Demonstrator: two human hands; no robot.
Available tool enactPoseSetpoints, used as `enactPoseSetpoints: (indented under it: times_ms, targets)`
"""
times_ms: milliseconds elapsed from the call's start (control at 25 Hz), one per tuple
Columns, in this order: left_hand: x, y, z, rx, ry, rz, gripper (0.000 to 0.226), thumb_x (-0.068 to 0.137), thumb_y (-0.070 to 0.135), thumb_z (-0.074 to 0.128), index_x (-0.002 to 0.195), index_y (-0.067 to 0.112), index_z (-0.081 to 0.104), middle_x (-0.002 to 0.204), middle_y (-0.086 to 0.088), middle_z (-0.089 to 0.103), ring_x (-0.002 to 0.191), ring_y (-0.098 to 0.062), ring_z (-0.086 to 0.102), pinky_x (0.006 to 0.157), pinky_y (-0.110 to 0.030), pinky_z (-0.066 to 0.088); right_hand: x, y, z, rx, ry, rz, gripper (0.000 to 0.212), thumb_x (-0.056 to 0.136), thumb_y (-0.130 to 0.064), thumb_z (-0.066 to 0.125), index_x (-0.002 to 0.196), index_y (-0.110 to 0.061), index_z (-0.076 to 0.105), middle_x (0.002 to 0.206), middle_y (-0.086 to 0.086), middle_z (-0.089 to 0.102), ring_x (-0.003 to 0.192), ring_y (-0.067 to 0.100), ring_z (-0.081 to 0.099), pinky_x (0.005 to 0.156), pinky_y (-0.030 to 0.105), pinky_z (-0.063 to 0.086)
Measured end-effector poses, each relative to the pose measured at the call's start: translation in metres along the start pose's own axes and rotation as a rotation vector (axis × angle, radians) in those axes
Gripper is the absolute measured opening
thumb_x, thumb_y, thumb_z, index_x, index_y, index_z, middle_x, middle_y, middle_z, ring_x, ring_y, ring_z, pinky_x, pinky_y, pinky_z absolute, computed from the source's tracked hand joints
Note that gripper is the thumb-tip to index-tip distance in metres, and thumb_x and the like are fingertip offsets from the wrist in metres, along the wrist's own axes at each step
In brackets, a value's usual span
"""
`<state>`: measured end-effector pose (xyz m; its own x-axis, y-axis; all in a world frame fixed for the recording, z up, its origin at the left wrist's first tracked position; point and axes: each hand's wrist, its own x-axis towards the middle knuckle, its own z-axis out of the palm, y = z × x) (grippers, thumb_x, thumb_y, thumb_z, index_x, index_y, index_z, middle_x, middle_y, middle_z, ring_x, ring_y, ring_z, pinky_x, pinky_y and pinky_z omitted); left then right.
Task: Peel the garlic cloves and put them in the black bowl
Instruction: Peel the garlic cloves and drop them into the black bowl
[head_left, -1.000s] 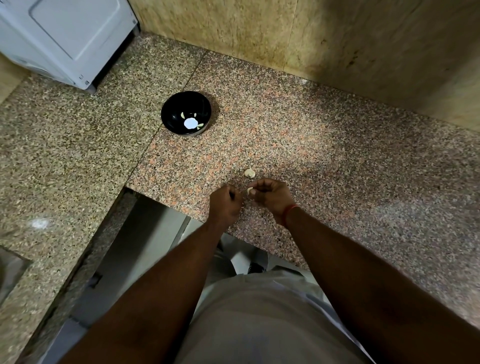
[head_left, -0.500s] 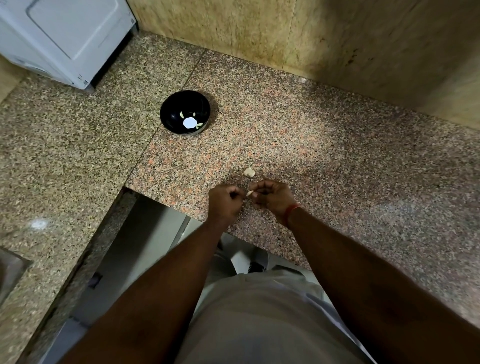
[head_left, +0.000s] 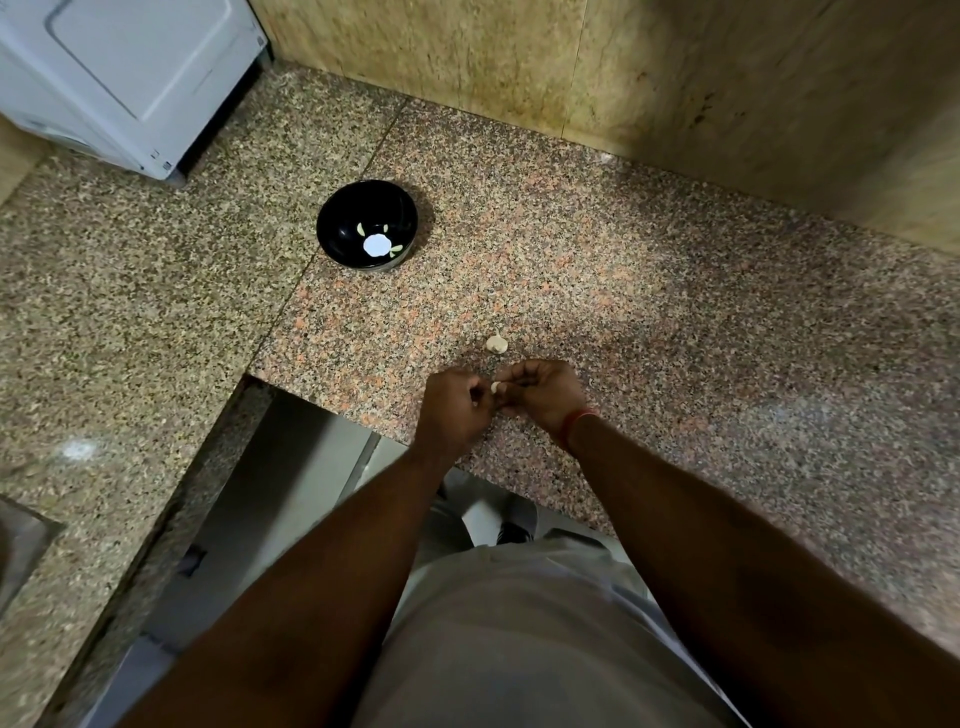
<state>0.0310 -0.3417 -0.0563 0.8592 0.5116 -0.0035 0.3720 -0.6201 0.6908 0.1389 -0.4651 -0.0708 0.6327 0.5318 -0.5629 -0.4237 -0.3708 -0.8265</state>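
Both of my hands meet over the near edge of the granite counter. My left hand and my right hand pinch one small pale garlic clove between their fingertips. A second garlic piece lies on the counter just beyond my hands. The black bowl stands farther back to the left, holding a few peeled cloves around a bright white spot at its bottom.
A white appliance sits at the back left corner. A tan stone wall runs along the back. The counter has a cut-out edge to my left, with floor below. A sink corner shows at far left.
My fingertips have shifted slightly on the clove; the hands stay in the same place. Bowl and loose garlic piece have not moved.
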Motion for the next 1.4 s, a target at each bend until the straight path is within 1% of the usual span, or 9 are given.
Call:
enactPoseSetpoints:
  times_ms: [80,160,320,520,760,880,1040,1200,1400]
  targets:
    - [0.0,0.0,0.001,0.025,-0.025,-0.011,0.022,0.082,0.011,0.077,0.064,0.013,0.065,0.061,0.005,0.046,0.052,0.003,0.036,0.049,-0.012,0.022,0.0,0.001,0.0,0.0,-0.006,-0.004,0.014,0.086,0.006,0.075,0.1,0.007,0.071,0.094,0.026,0.075,0.08,0.03,0.073,0.072,0.04,0.065]
    - [0.001,0.0,0.0,0.035,-0.039,-0.018,0.025,0.081,0.011,0.075,0.062,0.016,0.06,0.06,0.003,0.045,0.05,-0.008,0.038,0.05,-0.023,0.022,0.0,0.001,0.001,0.007,-0.004,0.002,0.013,0.086,0.007,0.075,0.098,0.008,0.071,0.095,0.029,0.074,0.082,0.034,0.073,0.078,0.048,0.064]
    - [0.002,0.001,0.0,0.015,-0.049,-0.007,0.03,0.082,0.023,0.067,0.056,0.013,0.055,0.055,-0.001,0.046,0.048,-0.018,0.04,0.048,-0.028,0.018,0.0,0.003,0.003,0.005,0.008,0.022,0.015,0.083,0.004,0.079,0.096,0.007,0.072,0.09,0.022,0.076,0.085,0.035,0.075,0.076,0.047,0.064]
    - [0.004,0.003,-0.002,0.005,-0.052,0.001,0.037,0.082,0.021,0.069,0.054,0.022,0.045,0.051,0.006,0.038,0.046,-0.016,0.035,0.048,-0.027,0.016,0.001,0.001,0.004,-0.008,0.016,0.025,0.013,0.083,0.005,0.079,0.094,0.005,0.073,0.09,0.021,0.076,0.086,0.035,0.076,0.076,0.047,0.064]
    - [0.004,0.003,0.0,0.017,-0.054,0.014,0.047,0.083,0.014,0.075,0.055,0.027,0.039,0.052,0.016,0.033,0.046,-0.003,0.03,0.047,-0.023,0.014,0.003,0.003,0.001,0.007,-0.001,0.028,0.011,0.084,0.007,0.076,0.094,0.005,0.073,0.089,0.02,0.077,0.086,0.036,0.076,0.078,0.05,0.064]
    - [0.005,0.004,-0.001,0.016,-0.038,0.013,0.042,0.084,0.014,0.074,0.056,0.025,0.044,0.053,0.017,0.034,0.047,0.0,0.031,0.047,-0.022,0.017,0.004,0.003,-0.001,0.008,-0.009,0.02,0.01,0.086,0.008,0.074,0.094,0.004,0.074,0.089,0.019,0.077,0.083,0.033,0.076,0.077,0.05,0.064]
    - [0.004,0.0,0.002,-0.065,-0.023,-0.074,0.03,0.086,0.015,0.076,0.062,0.019,0.058,0.055,0.014,0.048,0.049,0.002,0.041,0.049,-0.009,0.025,0.004,-0.002,-0.003,0.091,-0.015,0.037,0.015,0.088,0.009,0.071,0.102,0.004,0.075,0.09,0.019,0.076,0.081,0.028,0.073,0.08,0.048,0.064]
    - [0.004,-0.004,0.008,-0.091,-0.015,-0.142,0.021,0.086,0.016,0.076,0.067,0.012,0.065,0.06,0.002,0.06,0.052,-0.009,0.05,0.051,-0.021,0.035,0.006,-0.005,-0.005,0.127,-0.044,0.086,0.018,0.087,0.007,0.072,0.105,0.004,0.075,0.094,0.018,0.077,0.088,0.03,0.075,0.084,0.049,0.062]
    - [0.005,-0.003,0.007,-0.11,-0.041,-0.148,0.022,0.086,0.018,0.076,0.068,0.011,0.066,0.061,0.001,0.061,0.052,-0.008,0.05,0.051,-0.018,0.036,0.003,-0.007,-0.006,0.162,-0.085,0.105,0.023,0.083,0.005,0.077,0.107,0.005,0.074,0.1,0.016,0.078,0.094,0.031,0.076,0.085,0.045,0.063]
